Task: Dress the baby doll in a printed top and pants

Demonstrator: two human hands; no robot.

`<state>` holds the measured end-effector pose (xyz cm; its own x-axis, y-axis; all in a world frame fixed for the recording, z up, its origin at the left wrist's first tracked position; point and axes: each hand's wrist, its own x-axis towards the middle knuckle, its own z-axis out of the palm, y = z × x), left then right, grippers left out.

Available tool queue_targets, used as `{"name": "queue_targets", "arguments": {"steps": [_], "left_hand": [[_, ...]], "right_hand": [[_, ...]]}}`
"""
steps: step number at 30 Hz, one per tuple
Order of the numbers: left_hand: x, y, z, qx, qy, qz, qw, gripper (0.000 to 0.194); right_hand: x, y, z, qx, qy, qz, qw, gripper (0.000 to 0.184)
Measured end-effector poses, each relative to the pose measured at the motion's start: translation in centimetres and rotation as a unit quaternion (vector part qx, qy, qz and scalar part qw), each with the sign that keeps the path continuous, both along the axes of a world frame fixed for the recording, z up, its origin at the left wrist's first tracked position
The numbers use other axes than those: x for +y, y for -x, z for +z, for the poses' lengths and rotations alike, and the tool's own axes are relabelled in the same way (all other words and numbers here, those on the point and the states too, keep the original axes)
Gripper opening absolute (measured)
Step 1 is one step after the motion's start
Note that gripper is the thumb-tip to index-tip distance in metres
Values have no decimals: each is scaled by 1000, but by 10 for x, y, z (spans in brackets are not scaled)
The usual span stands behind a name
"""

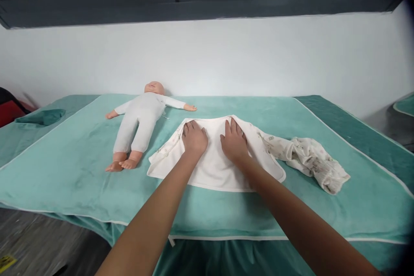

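Observation:
A white baby top (213,172) lies spread on the green cloth, its plain inner side mostly facing up. Small prints show along its folded edges, and one printed sleeve (310,159) stretches out crumpled to the right. On the upper left part of the top rests my left hand (195,139), open, fingers pointing away from me. My right hand (234,141) lies open on the upper right part, its fingers close to the top edge. Beyond my left hand, a baby doll (142,114) in a white suit lies face up with its arms spread.
Green cloth (71,168) with white piping covers the table. A white wall (226,60) rises behind it, under a dark window frame (97,13). A folded green cloth (40,117) and a red and black object (11,110) are at the far left.

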<state>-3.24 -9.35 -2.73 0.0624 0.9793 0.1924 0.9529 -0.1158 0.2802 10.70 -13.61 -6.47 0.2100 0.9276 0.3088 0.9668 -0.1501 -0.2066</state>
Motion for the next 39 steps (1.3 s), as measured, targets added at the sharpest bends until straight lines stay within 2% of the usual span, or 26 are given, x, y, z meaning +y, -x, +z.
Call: {"name": "queue_targets", "arguments": {"steps": [4, 7, 13, 17, 26, 39], "left_hand": [[14, -13, -4, -32, 24, 33, 999, 64], [31, -23, -11, -26, 13, 41, 999, 66], [58, -25, -32, 23, -50, -7, 998, 67], [68, -20, -35, 26, -53, -19, 998, 67], [71, -20, -29, 28, 26, -10, 999, 67], [75, -22, -34, 37, 6, -12, 999, 67]], "right_hand": [[18, -12, 5, -3, -11, 23, 1000, 64], [34, -21, 4, 7, -1, 19, 1000, 65], [58, -36, -6, 30, 4, 9, 1000, 66], [66, -44, -9, 21, -3, 18, 1000, 66], [76, -47, -8, 21, 50, 36, 998, 64], [83, -52, -10, 23, 70, 42, 996, 62]]}}
